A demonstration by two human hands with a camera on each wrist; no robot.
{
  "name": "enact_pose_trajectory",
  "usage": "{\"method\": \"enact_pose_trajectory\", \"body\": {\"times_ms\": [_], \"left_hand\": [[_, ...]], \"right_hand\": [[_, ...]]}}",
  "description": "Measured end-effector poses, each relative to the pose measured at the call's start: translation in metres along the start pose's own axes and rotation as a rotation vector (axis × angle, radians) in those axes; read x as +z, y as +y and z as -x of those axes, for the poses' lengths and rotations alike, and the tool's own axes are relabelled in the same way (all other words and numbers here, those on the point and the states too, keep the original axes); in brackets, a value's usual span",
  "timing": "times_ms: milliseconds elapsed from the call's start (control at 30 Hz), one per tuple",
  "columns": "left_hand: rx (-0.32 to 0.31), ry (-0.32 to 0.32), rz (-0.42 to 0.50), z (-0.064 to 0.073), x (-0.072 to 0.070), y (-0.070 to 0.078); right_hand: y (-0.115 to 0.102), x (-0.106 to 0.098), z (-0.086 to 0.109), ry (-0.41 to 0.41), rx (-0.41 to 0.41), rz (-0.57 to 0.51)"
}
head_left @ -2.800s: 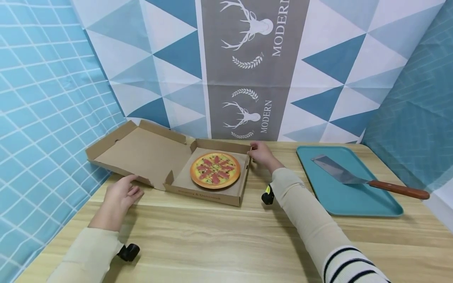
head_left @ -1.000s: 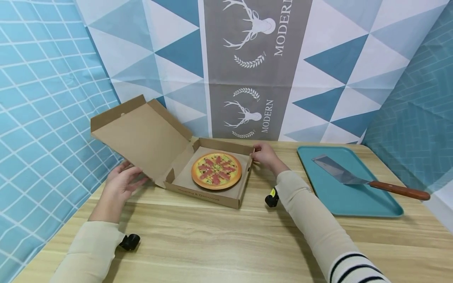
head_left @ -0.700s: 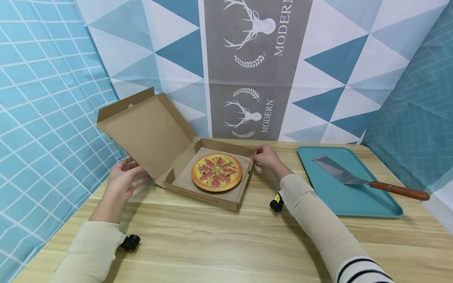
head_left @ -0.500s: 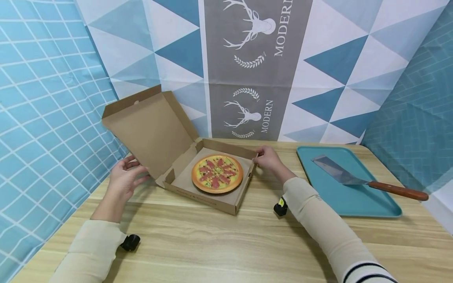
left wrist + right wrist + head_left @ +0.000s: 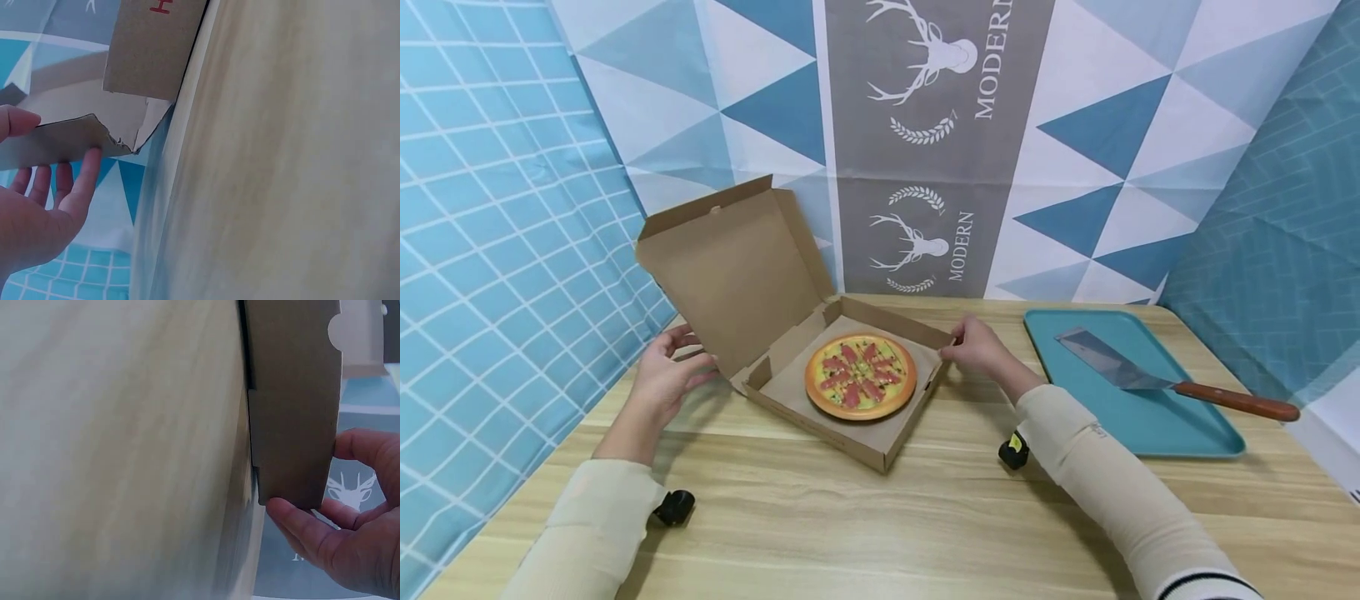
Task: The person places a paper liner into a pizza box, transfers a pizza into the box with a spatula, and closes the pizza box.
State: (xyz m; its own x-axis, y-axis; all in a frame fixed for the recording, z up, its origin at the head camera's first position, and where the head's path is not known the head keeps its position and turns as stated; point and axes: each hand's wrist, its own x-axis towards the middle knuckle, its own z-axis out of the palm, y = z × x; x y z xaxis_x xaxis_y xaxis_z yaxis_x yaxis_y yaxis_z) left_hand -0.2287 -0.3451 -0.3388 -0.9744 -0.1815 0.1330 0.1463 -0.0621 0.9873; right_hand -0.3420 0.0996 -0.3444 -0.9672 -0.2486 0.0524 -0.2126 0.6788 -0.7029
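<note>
A brown cardboard pizza box [image 5: 857, 444] sits open on the wooden table, turned at an angle, with a round pizza [image 5: 861, 377] inside its base. Its lid [image 5: 737, 271] leans back, raised steeply at the left. My left hand [image 5: 662, 379] grips the lid's near side edge; in the left wrist view the fingers [image 5: 78, 194] curl beneath a flap and the thumb lies at its upper edge. At the far right corner of the base, my right hand [image 5: 981, 347] pinches the side wall [image 5: 294, 406] between thumb and fingers, as the right wrist view shows.
To the right lies a teal tray [image 5: 1180, 429] with a metal spatula [image 5: 1105, 360] across it, its wooden handle [image 5: 1236, 400] reaching past the tray's edge. A patterned cloth wall [image 5: 925, 150] stands behind the table, and a blue tiled sheet [image 5: 497, 250] hangs at the left.
The lid has risen from lying nearly flat to leaning steeply, with my left hand at its edge. The box has turned, its near right corner swinging toward me, as my right hand shifted rightward.
</note>
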Motion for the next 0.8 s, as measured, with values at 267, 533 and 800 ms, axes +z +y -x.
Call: {"method": "enact_pose_trajectory", "body": {"times_ms": [267, 533, 800], "left_hand": [[0.005, -0.07, -0.126, -0.015, 0.001, -0.002], [0.016, -0.084, -0.247, -0.024, 0.011, -0.002], [0.013, -0.114, -0.295, -0.029, 0.018, -0.001]], "right_hand": [[-0.001, -0.003, 0.017, -0.024, 0.006, 0.05], [-0.001, -0.004, 0.028, -0.036, 0.007, 0.06], [-0.003, -0.008, 0.039, -0.065, -0.026, 0.121]]}}
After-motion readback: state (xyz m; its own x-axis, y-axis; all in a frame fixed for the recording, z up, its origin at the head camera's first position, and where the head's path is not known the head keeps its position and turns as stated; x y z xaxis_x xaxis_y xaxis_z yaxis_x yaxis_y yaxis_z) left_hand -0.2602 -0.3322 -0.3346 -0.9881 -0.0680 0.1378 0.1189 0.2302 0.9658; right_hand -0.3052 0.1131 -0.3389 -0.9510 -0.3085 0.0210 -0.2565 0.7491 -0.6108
